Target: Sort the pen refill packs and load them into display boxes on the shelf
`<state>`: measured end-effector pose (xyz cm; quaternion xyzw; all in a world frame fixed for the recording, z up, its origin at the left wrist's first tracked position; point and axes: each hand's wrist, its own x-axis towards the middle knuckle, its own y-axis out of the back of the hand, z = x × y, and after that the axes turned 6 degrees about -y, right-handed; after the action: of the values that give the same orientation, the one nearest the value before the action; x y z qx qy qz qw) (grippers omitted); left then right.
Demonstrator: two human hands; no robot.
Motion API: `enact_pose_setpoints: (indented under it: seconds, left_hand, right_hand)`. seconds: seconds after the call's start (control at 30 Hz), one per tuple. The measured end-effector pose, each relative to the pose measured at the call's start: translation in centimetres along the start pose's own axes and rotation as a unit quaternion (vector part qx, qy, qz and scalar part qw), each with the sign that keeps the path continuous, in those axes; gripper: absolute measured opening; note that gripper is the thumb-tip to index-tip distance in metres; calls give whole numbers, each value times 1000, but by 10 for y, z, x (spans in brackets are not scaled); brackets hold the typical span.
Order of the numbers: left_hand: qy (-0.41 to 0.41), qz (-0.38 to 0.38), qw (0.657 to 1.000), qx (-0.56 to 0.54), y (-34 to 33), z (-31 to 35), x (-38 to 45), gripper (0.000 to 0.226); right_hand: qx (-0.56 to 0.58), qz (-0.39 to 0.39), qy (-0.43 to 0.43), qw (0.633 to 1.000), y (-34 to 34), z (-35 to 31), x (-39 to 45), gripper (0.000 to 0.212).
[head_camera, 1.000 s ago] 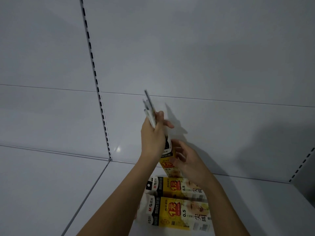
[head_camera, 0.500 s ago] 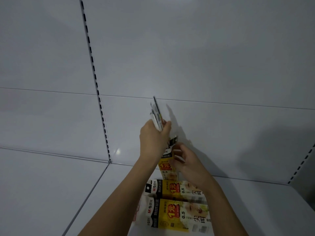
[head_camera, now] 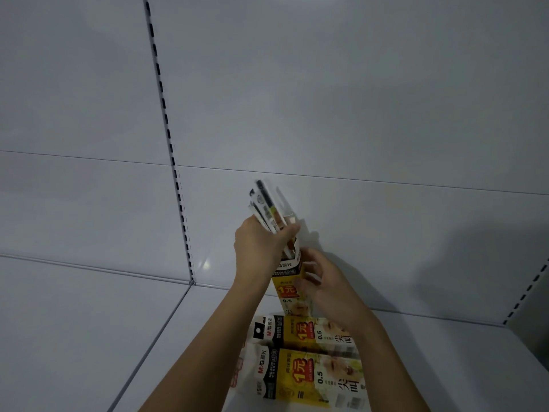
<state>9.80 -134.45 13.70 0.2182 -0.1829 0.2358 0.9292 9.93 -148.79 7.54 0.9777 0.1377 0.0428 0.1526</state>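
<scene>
On the white shelf (head_camera: 445, 367), close to its back panel (head_camera: 356, 84), an upright display box (head_camera: 289, 288) stands with its open top facing up and its long axis vertical. Compared with a second ago, the fan of pen refill packs (head_camera: 269, 208) has tipped from leaning left to leaning slightly right, and its lower ends have come down to the mouth of the box (whether they are inside yet cannot be told, the thumb hides that part). The packs' long axis runs from the box mouth up and a little left toward the back panel, their top ends spread apart.

The left hand (head_camera: 258, 248) grips the packs near their lower half, fingers and thumb curled round the bundle. The right hand (head_camera: 323, 281) holds the upright display box by its right side, fingers curled against the wall; earlier it sat lower and nearer the box's foot.

Nearer the camera two more display boxes (head_camera: 309, 373) lie flat side by side, long axes running left to right, partly under the right forearm.
</scene>
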Motion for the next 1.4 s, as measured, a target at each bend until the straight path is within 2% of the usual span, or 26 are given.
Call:
enact_pose_setpoints:
  seconds: [0.1, 0.23, 0.3, 0.4, 0.43, 0.5, 0.63, 0.7, 0.87, 1.0, 1.07, 1.2, 1.33, 1.4]
  left_hand:
    - [-21, -47, 996, 73, -3, 1, 1, 28]
    - [-6, -107, 994, -13, 15, 9, 4, 28]
    - [-13, -101, 994, -34, 25, 14, 6, 31]
    - [-69, -41, 995, -53, 35, 12, 12, 15]
    - [-69, -42, 994, -67, 37, 10, 12, 23]
    - [-59, -76, 993, -70, 38, 7, 10, 34]
    - [-91, -130, 985, 74, 30, 1, 7, 15]
    - [-83, -149, 984, 54, 34, 0, 12, 9]
    - [-94, -150, 984, -15, 44, -3, 21, 14]
    - [-101, -149, 983, -47, 50, -9, 23, 38]
    - [-119, -155, 980, -36, 51, -7, 25, 32]
    - [-163, -112, 980, 10, 50, -8, 31, 22]
    - [-179, -169, 968, 46, 34, -26, 14, 16]
    - [-162, -169, 972, 33, 30, -31, 5, 16]
  right_hand:
    - [-10, -3, -3, 1000, -2, -2, 0, 39]
    - [-29, 6, -2, 1000, -1, -1, 2, 45]
    - [-36, 9, -5, 999, 0, -1, 2, 47]
    - [-40, 6, -7, 999, -1, -1, 2, 48]
    - [-40, 8, -5, 999, -1, -1, 2, 48]
    - [-39, 12, -2, 999, -3, -2, 4, 47]
    - [-42, 11, -3, 999, -9, -6, 5, 47]
    - [-48, 13, -2, 999, -10, -7, 5, 48]
    - [-63, 22, -4, 998, -15, -9, 6, 47]
    - [-63, 20, -8, 998, -19, -13, 5, 48]
    - [-73, 20, -7, 997, -19, -13, 5, 48]
    - [-62, 18, -14, 998, -22, -16, 4, 50]
    - [-77, 36, -18, 996, -24, -14, 7, 49]
    - [-85, 34, -13, 996, -27, -14, 8, 48]
